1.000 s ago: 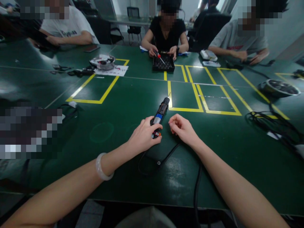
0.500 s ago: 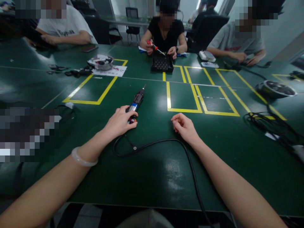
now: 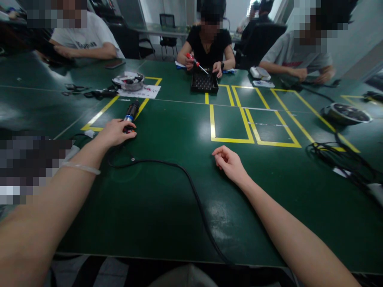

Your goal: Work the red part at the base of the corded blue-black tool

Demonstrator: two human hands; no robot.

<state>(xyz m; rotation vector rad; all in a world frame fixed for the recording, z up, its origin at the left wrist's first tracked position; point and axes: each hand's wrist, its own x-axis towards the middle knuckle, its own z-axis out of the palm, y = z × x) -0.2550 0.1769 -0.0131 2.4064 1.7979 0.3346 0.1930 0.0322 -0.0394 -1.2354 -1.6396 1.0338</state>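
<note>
My left hand (image 3: 116,132) is wrapped round an electric screwdriver (image 3: 130,113), black with a blue band, whose tip points away from me. Its rear end is hidden under my palm. From it a black cord (image 3: 185,171) curves across the green table (image 3: 149,207) and down over the near edge. My right hand (image 3: 229,161) rests on the table to the right of the cord, its fingers curled together; whether anything is inside them is hidden.
Yellow tape rectangles (image 3: 233,140) mark the table. A metal bowl (image 3: 131,81) stands on a printed sheet (image 3: 152,91) at the back left. Across the table a person holds a red screwdriver (image 3: 196,61) over a black tray (image 3: 204,85). Coiled cables (image 3: 338,155) lie at the right.
My left hand has carried the electric screwdriver left and slightly away from me, beside the left tape rectangle, and the cord has trailed after it. My right hand stays nearly in place.
</note>
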